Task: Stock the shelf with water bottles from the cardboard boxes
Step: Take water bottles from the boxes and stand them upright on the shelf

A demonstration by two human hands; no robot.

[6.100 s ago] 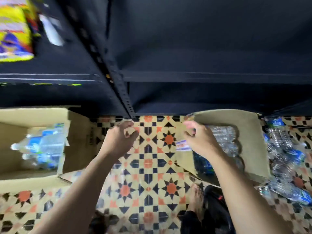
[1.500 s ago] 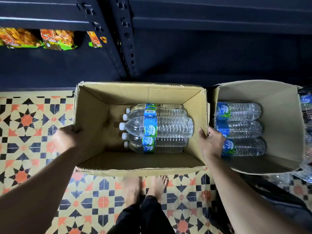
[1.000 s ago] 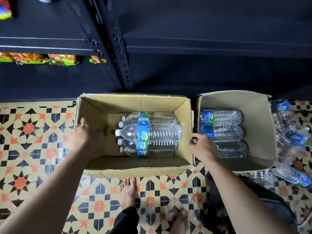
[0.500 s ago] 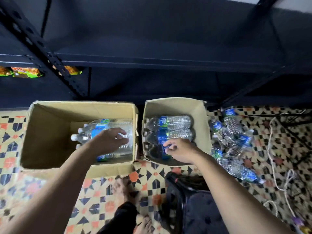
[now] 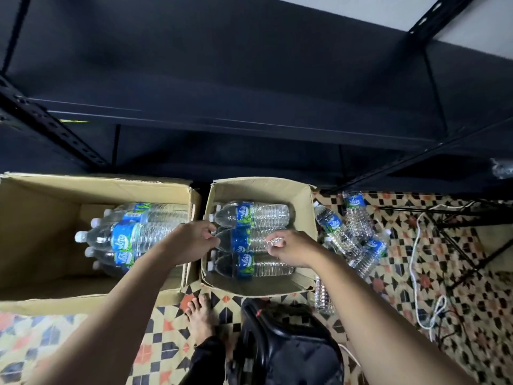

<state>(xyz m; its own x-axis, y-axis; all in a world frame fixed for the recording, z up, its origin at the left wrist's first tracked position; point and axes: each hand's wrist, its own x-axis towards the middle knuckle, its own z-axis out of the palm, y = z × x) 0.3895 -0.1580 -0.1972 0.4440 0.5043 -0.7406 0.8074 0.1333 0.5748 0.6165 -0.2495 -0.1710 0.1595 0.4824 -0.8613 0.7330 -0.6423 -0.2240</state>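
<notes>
Inside the smaller cardboard box [image 5: 263, 187], at 6 o'clock from the dark shelf [image 5: 249, 129], the left hand [image 5: 194, 241] curls round the neck and the right hand [image 5: 291, 247] pinches the base of the middle water bottle [image 5: 249, 243], likely to lift it out level for stocking.

mid bottle [image 5: 244, 243], betw. left fingers [image 5: 208, 234] & right fingers [image 5: 273, 241]: clear ribbed plastic, blue label w/ white script
far bottle [image 5: 263, 215], just beyond fingers: clear, blue + green label
right box [image 5: 261, 187], round the fingers: tan cardboard
left box [image 5: 41, 195], left of left fingers: tan cardboard
left-box bottles [image 5: 133, 237]: clear, blue/green labels, white caps
loose bottles [image 5: 341, 234], right of right fingers: clear, blue labels
floor [image 5: 472, 301]: cream tiles, black + orange-red star/geometric pattern
shelf [image 5: 249, 107], beyond fingers: v. dark blue-black
cord [image 5: 413, 259], far right of right fingers: white
stool [image 5: 291, 354], nearer than fingers: glossy black
</notes>
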